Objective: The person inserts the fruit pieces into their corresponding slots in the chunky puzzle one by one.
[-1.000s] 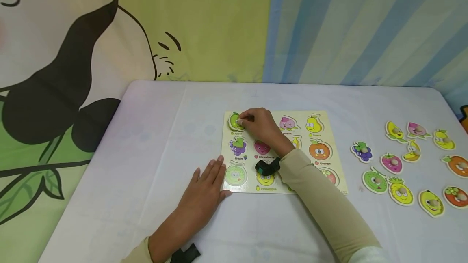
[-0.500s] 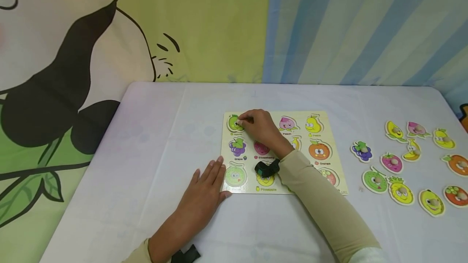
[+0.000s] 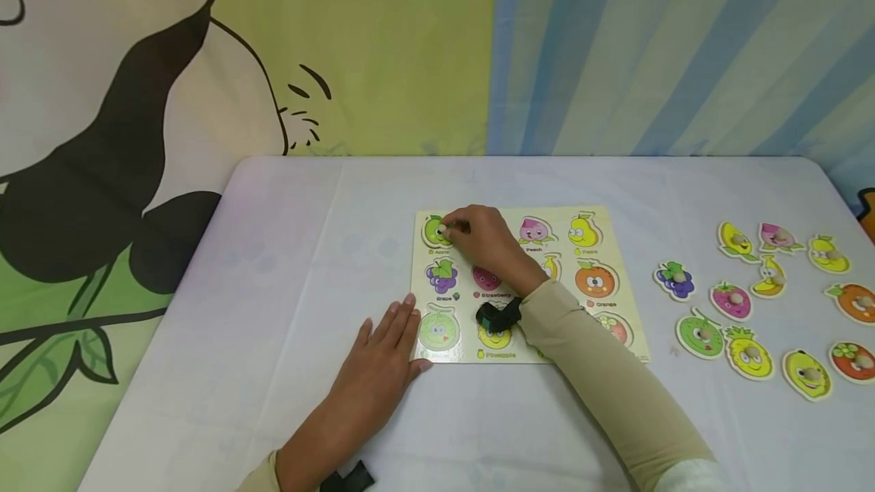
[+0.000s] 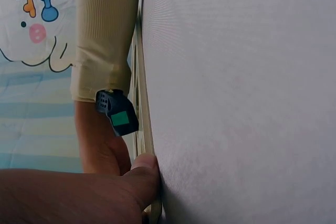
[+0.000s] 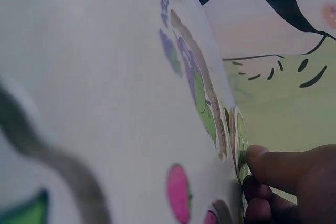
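A cream fruit puzzle board lies on the white-covered table. At its upper-left corner my right hand pinches the knob of the green apple puzzle piece, which lies over the apple outline. The right wrist view shows thumb and fingers at the apple piece's face, its edge close against the board. My left hand lies with straight fingers at the lower-left edge of the board. In the left wrist view its thumb touches the board's edge. The right forearm hides part of the board's lower middle.
Several knobbed fruit pieces lie right of the board, among them grapes, a strawberry, a melon and a pineapple. An orange piece and a tomato-like piece lie near the right side. A printed backdrop stands behind the table.
The apple piece has shifted slightly from an offset position to line up with its outline, the right hand still pinching it. The left hand stays in place, and the head view has shifted slightly.
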Available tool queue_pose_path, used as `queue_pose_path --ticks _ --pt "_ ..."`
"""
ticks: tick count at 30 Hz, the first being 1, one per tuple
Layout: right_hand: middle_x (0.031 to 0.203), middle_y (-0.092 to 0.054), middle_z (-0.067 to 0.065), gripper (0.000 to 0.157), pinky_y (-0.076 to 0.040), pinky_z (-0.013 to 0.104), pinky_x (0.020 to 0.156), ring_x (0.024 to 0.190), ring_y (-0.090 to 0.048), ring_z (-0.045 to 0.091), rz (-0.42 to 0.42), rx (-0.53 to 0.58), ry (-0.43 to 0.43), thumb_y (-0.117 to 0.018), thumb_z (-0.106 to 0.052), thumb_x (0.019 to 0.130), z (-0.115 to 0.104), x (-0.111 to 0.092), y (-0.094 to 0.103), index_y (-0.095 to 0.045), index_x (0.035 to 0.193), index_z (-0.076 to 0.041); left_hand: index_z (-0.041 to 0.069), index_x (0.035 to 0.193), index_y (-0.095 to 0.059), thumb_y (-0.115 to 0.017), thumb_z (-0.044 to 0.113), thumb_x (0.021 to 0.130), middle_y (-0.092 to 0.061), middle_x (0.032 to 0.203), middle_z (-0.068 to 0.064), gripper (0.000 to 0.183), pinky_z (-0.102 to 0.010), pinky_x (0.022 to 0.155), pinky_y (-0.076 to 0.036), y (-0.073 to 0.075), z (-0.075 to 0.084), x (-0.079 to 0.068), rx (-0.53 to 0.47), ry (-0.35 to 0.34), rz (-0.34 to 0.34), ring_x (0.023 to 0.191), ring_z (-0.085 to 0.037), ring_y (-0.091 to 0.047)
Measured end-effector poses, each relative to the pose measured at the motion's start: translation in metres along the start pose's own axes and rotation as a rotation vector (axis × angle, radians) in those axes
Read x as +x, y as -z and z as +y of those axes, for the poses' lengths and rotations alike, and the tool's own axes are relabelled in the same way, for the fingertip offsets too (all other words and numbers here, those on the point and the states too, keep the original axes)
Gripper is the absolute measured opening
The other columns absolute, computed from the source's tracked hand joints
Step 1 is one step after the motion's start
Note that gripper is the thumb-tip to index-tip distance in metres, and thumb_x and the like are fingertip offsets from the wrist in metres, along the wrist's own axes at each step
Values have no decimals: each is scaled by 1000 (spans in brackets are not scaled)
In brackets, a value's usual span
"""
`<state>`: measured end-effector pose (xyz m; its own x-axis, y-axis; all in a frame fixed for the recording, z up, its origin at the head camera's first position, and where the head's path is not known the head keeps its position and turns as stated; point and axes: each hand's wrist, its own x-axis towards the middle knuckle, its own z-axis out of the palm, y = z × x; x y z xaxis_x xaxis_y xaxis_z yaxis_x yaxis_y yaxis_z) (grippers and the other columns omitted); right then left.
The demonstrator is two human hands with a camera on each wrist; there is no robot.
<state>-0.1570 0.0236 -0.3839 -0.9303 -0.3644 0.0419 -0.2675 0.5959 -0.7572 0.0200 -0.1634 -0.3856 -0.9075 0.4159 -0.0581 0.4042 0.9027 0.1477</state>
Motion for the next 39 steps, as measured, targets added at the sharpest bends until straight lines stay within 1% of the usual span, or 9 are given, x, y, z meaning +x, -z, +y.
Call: queue_pose_path --ticks 5,9,15,19,22,25,31,39 --pt "95 -65 6 20 -47 34 77 84 -57 19 1 -27 -12 -66 -15 95 -1 1 -1 -74 112 -8 -4 145 -40 -65 36 93 -27 156 -17 70 -59 104 -32 1 0 0 2 -5 8 141 -34 -29" --pt "98 -66 7 20 -47 34 79 87 -58 19 2 -26 -22 -65 -15 95 -1 2 -1 -74 112 -8 -4 145 -39 -65 36 94 -27 156 -17 70 -59 104 -32 1 0 0 4 -6 4 141 -34 -29" --pt "104 -66 8 21 -48 34 79 90 -59 18 -18 -25 -11 -64 -15 96 -2 4 0 -74 114 -9 -4 145 -39 -64 35 94 -27 156 -18 69 -59 104 -32 1 -1 0 5 -5 0 141 -34 -28" --pt "103 -66 7 20 -49 33 80 92 -60 19 -27 -65 5 -61 -11 97 -3 6 3 -74 113 -9 -4 146 -39 -65 34 94 -27 156 -18 70 -60 104 -32 2 0 1 1 -1 2 142 -34 -28" --pt "100 -66 7 21 -49 33 77 90 -60 19 -36 -102 20 -59 -9 98 -4 7 5 -74 112 -8 -4 146 -39 -65 35 93 -27 156 -18 70 -60 104 -32 2 0 1 2 -2 5 141 -34 -28" --pt "98 -64 6 21 -47 34 74 85 -58 19 -47 -116 25 -58 -11 98 -6 7 5 -74 112 -8 -4 146 -39 -64 35 94 -27 156 -18 70 -59 105 -32 2 0 1 11 -6 8 141 -34 -28" --pt "96 -61 6 21 -46 35 76 85 -57 19 -34 -92 23 -64 -18 96 -5 6 2 -73 111 -6 -3 146 -38 -63 36 94 -26 157 -17 70 -59 105 -31 2 -1 1 12 -1 -5 142 -34 -27" --pt "99 -63 8 20 -48 35 79 88 -59 20 -15 -98 18 -64 -15 96 -6 5 -3 -73 110 -5 -3 146 -39 -63 36 94 -26 157 -17 70 -59 105 -31 1 0 0 -2 4 -16 142 -34 -27"
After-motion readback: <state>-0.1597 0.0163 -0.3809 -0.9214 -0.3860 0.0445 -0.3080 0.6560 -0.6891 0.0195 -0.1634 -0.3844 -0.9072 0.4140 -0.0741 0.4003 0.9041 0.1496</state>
